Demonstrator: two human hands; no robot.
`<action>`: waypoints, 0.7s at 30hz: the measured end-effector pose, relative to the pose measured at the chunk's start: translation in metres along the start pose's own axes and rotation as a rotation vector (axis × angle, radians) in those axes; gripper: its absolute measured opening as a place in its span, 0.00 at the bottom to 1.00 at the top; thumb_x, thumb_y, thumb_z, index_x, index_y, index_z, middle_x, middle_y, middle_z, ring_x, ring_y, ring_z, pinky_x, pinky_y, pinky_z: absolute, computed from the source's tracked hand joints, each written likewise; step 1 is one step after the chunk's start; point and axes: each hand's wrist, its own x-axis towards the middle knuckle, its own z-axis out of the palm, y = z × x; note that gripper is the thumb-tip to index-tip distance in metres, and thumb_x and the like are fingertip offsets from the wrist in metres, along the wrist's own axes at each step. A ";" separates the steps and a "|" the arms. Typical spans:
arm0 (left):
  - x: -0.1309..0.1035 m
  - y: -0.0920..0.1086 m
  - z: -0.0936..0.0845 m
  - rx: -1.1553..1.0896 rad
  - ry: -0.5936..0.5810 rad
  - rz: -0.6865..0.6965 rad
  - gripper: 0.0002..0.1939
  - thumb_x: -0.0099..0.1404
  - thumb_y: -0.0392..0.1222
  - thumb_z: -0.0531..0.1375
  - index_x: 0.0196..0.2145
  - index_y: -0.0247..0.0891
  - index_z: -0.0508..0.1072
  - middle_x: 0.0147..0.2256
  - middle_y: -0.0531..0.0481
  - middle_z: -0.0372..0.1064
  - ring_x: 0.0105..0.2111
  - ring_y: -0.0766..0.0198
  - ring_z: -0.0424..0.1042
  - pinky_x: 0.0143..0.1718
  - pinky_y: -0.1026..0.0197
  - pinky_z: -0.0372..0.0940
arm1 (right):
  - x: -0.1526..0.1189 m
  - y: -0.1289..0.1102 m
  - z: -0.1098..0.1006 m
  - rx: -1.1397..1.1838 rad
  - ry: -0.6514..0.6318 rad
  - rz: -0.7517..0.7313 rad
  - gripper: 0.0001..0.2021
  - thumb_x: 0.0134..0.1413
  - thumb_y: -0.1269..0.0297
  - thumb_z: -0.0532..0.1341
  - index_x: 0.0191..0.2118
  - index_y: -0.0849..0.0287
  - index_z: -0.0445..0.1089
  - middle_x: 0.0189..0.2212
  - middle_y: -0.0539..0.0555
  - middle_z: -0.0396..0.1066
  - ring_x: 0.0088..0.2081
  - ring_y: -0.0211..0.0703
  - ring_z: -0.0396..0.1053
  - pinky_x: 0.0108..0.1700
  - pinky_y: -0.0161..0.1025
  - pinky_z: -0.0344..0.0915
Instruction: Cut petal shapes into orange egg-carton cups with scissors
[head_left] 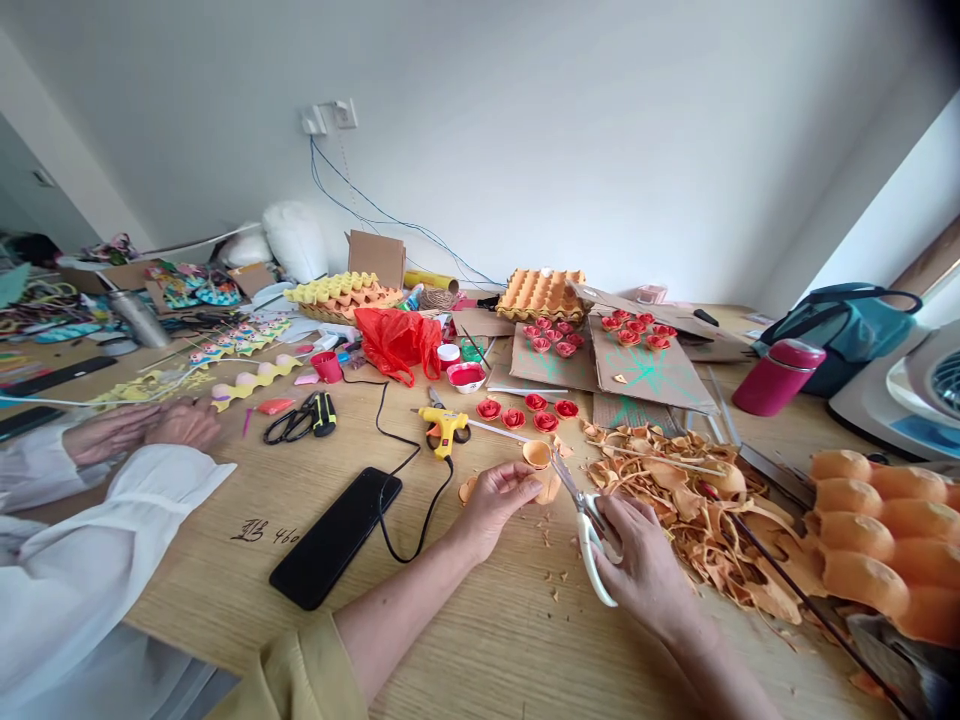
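Note:
Between the fingertips of my left hand (504,500) is a small orange egg-carton cup (537,455), held up above the table. My right hand (636,550) grips white-handled scissors (589,540); their slightly parted blades point up and left, close to the cup's right side. Orange cut pieces lie on the table beneath and behind my left hand. Just beyond the cup sit several red paper roses (545,422). A yellow glue gun (445,432) rests left of them, its cord running toward a black phone (336,538).
Orange scraps (697,500) heap at the right, beside an orange egg tray (885,530). Behind stand cardboard sheets (651,375) with red roses, a red bag (397,343) and a pink bottle (780,378). At left, another person's hands (142,428) work near a yellow carton strip (256,382).

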 end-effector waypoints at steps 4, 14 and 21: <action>0.000 0.002 -0.001 -0.021 0.043 -0.007 0.18 0.47 0.48 0.74 0.32 0.34 0.78 0.30 0.51 0.75 0.31 0.67 0.68 0.39 0.63 0.60 | 0.001 0.000 -0.001 -0.114 0.004 -0.044 0.10 0.60 0.62 0.61 0.31 0.55 0.59 0.26 0.48 0.66 0.30 0.43 0.65 0.45 0.45 0.58; -0.001 0.005 0.001 0.003 0.000 0.025 0.15 0.50 0.47 0.73 0.30 0.35 0.78 0.29 0.51 0.75 0.31 0.67 0.69 0.40 0.63 0.61 | 0.000 -0.001 -0.001 -0.206 -0.006 -0.033 0.07 0.57 0.62 0.61 0.33 0.54 0.61 0.28 0.49 0.69 0.33 0.47 0.68 0.51 0.50 0.56; -0.004 0.006 0.003 0.041 -0.077 0.034 0.12 0.53 0.47 0.72 0.31 0.35 0.80 0.30 0.51 0.76 0.33 0.66 0.71 0.42 0.62 0.62 | 0.000 -0.004 0.000 -0.182 0.003 -0.038 0.07 0.56 0.63 0.61 0.32 0.54 0.60 0.28 0.50 0.69 0.33 0.47 0.69 0.51 0.50 0.56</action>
